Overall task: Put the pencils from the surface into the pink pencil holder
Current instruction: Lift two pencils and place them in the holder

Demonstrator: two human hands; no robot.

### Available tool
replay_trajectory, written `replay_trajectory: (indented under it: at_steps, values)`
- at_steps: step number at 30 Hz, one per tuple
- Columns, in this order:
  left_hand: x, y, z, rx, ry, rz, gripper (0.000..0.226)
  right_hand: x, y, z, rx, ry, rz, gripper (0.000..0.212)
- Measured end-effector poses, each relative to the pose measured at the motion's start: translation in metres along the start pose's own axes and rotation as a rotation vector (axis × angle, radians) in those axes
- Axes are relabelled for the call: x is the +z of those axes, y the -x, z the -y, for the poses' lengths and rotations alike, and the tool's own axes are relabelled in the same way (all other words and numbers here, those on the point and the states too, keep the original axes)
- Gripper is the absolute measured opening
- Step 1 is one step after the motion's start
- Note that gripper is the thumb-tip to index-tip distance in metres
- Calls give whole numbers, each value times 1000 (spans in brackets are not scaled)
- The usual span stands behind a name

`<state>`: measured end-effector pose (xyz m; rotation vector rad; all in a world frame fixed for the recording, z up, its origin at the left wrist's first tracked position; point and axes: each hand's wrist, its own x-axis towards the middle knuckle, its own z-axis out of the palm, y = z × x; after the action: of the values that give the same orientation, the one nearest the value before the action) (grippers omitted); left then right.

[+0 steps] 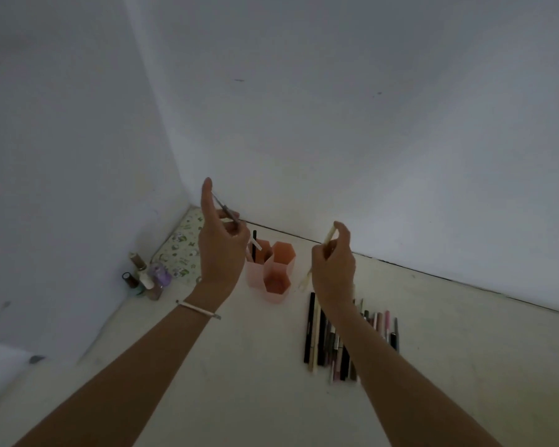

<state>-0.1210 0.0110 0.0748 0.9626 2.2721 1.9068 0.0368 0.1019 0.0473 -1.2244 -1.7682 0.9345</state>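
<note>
Far left, against the wall, a cluster of small bottles stands beside a patterned pouch, none of my business right now. My left hand is up over the pink pencil holder, thumb and fingers pinching a thin grey pencil near its middle, forefinger sticking straight up, wrist with its pale bracelet raised off the surface. The pencil slants down to the right, its low end hidden behind my fingers, above the far-left cup of the holder, where a black pencil and a white one already stand.

To do this well, I judge I should tip the grey pencil closer to upright, line its low end over an open cup, lower it until it is inside the rim, and only then let go, so it doesn't bounce out or knock the light holder over. The near cup looks empty and easy.

Moving right: my right hand hangs just right of the holder, fingers curled and pinching a cream pencil that runs through my fist, top end poking up, low end trailing down toward the surface. Forearm stretched forward, wrist bent down a little.

Below and right of that hand, the remaining pencils lie side by side in a row on the surface, partly under my forearm. Plenty left, I'd say; this job is early on.
</note>
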Motion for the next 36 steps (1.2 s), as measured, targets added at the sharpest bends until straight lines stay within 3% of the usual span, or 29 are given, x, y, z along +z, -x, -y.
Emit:
replay_trajectory:
  at_steps: [4,6,8,10,16,20,22,24,27,33,36]
  values:
    - [14,1,15,46,-159,105,81,0,-9,17,-153,-121,-68,44]
    - [17,4,25,50,-255,153,61,3,-9,21,-196,-143,-76,43]
    - [15,8,32,75,-308,153,41,8,-8,23,-209,-146,-73,42]
    - [10,9,37,98,-332,102,35,15,-7,25,-195,-140,-40,39]
    - [-21,10,46,-25,-254,-1,35,50,1,28,-233,44,158,32]
    - [-28,24,51,-240,-312,-14,25,57,11,18,-376,252,250,29]
    - [-24,35,54,-404,-432,90,19,53,11,14,-436,281,202,31]
    - [-15,49,56,-520,-595,337,15,41,5,16,-384,223,115,36]
    - [11,76,55,-466,-736,656,26,13,-10,16,-307,159,-24,39]
    - [68,116,39,-501,-589,824,21,-50,-21,-6,-197,172,-125,38]
    - [87,131,36,-486,-633,865,33,-73,-12,-24,-168,206,-126,37]
